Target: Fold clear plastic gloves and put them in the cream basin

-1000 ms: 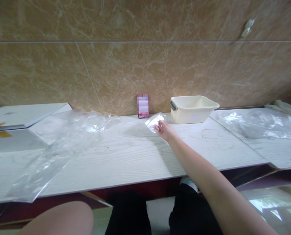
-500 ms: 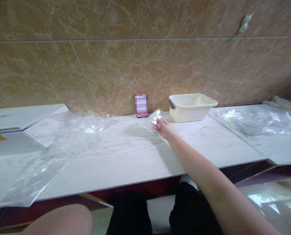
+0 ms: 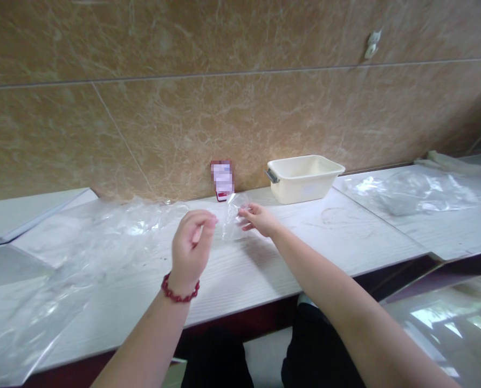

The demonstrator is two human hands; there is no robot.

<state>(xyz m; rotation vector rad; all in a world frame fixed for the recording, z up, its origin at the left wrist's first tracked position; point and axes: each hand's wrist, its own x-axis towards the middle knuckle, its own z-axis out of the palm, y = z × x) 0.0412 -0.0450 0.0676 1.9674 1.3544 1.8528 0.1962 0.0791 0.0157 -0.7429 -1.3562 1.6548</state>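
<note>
My right hand (image 3: pixel 259 219) pinches a small clear plastic bag (image 3: pixel 233 221) by its right side, a little above the white tabletop (image 3: pixel 224 280). To the left of that bag is my left hand (image 3: pixel 194 237), with a red beaded bracelet (image 3: pixel 179 291) on the wrist. Its thumb and fingers are drawn together close to the bag's left edge. Whether anything is between those fingertips I cannot make out.
A cream plastic tub (image 3: pixel 305 180) with a grey handle stands against the wall. A phone-like slab (image 3: pixel 223 180) leans there too. Clear plastic sheeting (image 3: pixel 115 231) covers the left side, by a white box (image 3: pixel 34 215). More clear plastic (image 3: pixel 414 191) lies at right.
My left hand has come into view and reached the small bag's left side. My right hand has drawn the bag slightly left and nearer. The view has shifted.
</note>
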